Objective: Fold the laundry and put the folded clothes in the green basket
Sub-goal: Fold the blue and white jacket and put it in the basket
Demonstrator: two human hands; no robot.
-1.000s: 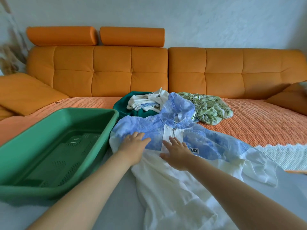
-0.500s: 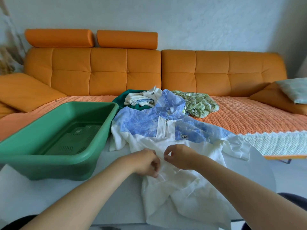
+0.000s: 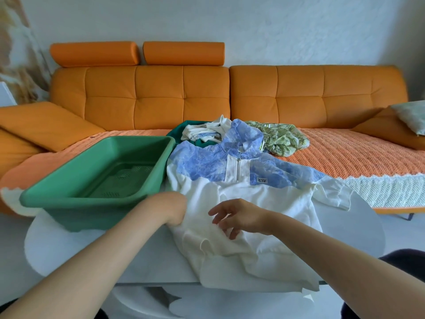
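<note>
Head view: looks like the smoothing-out stage, no fold made yet. The white-and-blue jacket lies front-up on the desk, hem hanging off the near edge, just right of the green basket. The left hand sits at the jacket's left edge with its fingers hidden, so I can't tell if it's gripping. The right hand is loose and spread, fingertips brushing the white cloth. Next, I'd guess, a side gets folded inward.

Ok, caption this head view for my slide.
Left hand grips a white-and-blue zip top, right hand open above it, green basket alongside.
</note>
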